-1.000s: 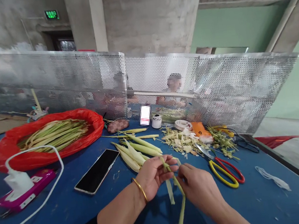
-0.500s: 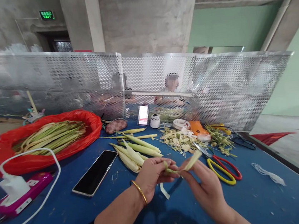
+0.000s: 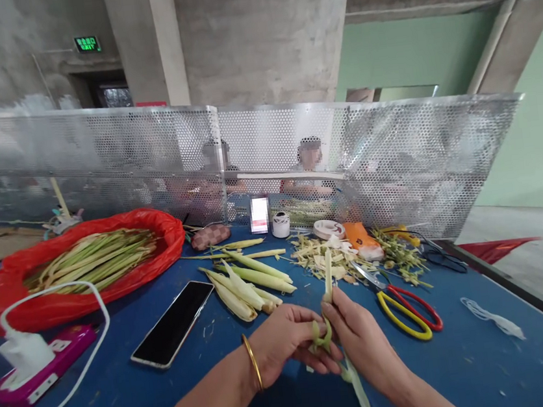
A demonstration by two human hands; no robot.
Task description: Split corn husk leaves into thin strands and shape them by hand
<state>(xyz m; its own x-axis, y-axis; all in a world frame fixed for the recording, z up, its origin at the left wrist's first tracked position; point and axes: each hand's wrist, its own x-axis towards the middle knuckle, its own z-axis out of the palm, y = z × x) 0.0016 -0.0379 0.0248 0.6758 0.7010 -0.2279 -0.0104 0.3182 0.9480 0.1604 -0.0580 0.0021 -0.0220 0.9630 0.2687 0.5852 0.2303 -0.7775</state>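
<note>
Left hand point(image 3: 297, 339) is pinching looped, pale-green plant strips point(image 3: 328, 278), right hand point(image 3: 363, 340) has its fingers closed on them too, all over the blue tabletop point(image 3: 471, 370), near some red-and-yellow-handled metal scissors point(image 3: 397, 326).

The right hand point(image 3: 360, 337) hides part of the green strip point(image 3: 328, 278)

We hold pale green leaf strips point(image 3: 328, 277) | thin, bent and curled at our fingers point(image 3: 306, 314) | one end upright, another hanging down | left of the scissors point(image 3: 385, 290)
</note>
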